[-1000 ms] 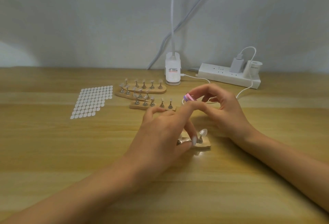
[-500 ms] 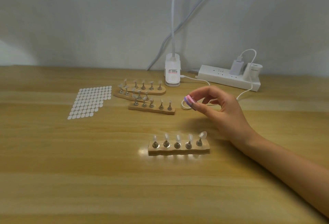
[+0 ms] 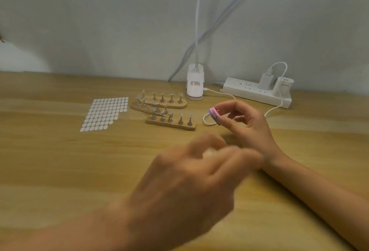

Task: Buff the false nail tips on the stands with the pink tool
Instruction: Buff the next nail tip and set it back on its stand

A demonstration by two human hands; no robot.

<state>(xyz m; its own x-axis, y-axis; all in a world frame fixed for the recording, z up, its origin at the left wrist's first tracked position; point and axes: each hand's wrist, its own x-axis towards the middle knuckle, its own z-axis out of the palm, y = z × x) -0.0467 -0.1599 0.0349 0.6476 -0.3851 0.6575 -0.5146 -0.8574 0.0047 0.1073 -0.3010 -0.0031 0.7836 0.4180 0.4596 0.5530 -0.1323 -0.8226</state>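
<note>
Pink tool: small layered block, a pink face over a purple band, probably foam with a fine grit; held above the table, right of centre, clear of the wood.
Right hand: thumb and forefinger pinch the block by one end; the other fingers curl loosely behind it.
Left hand: large and smeared by blur, in front of the right wrist; whether its fingers hold anything I cannot tell.
Stands: three wooden strips in view, long axes running left to right, overlapped in a loose fan; they lie left of the block, the front strip's right end nearest it.
False nail tips: clear, glossy, thin plastic, upright on small metal pegs.
Nearer hand: the right, judging by its short reach to the front strip.
Table: pale wood grain, matte.
Others: sheet of white oval stickers left of the strips; white cable looped below the block; power strip by the wall.
</note>
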